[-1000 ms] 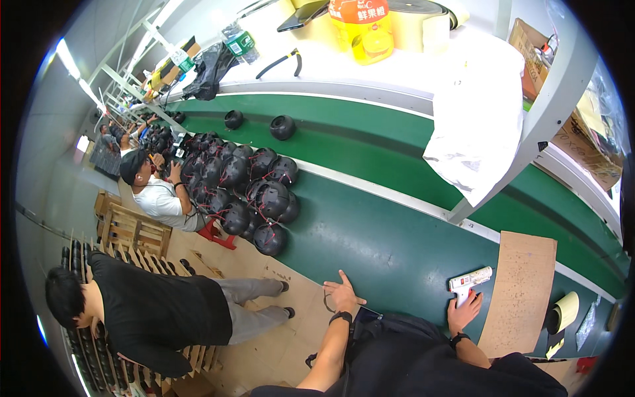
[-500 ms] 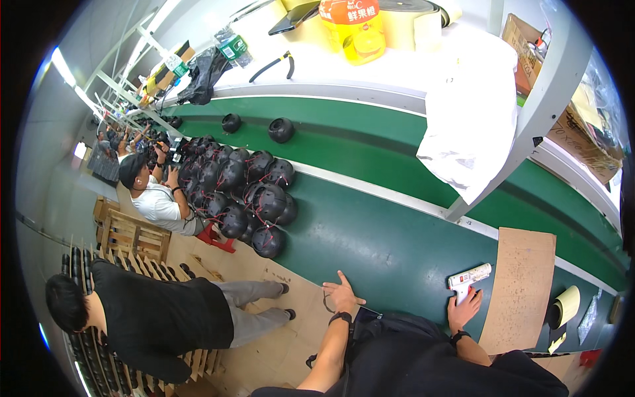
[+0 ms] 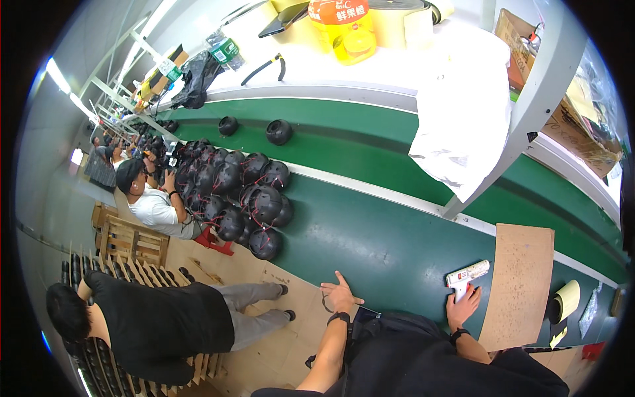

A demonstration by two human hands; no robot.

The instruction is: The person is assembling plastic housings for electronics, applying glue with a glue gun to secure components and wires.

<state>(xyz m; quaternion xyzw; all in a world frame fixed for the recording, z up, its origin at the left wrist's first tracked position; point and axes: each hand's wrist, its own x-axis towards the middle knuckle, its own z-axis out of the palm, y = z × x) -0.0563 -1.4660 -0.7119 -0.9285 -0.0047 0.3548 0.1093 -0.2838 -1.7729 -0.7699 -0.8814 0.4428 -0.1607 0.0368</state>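
Fingers spread, my left hand (image 3: 340, 295) rests at the near edge of the green worktable (image 3: 370, 231) and holds nothing. Below its fingers a thin dark loop (image 3: 327, 302) shows. My right hand (image 3: 464, 308) is closed around the handle of a white glue gun (image 3: 468, 272), whose nozzle end points right. A flat sheet of brown cardboard (image 3: 519, 284) lies just right of that hand. Farther left on the same table, black helmets (image 3: 266, 204) with red straps are piled up.
Behind the table runs a green conveyor belt (image 3: 344, 135) carrying two black helmets (image 3: 279, 132). A white bag (image 3: 460, 119) hangs by a metal post (image 3: 539, 99). One co-worker (image 3: 155, 202) sits beyond the pile; another (image 3: 152, 324) bends over a rack at left. A yellow roll (image 3: 566, 301) lies far right.
The view has shifted slightly. The co-worker at the rack has moved an arm, and the seated one's hands have lowered a little. My hands stay in place.
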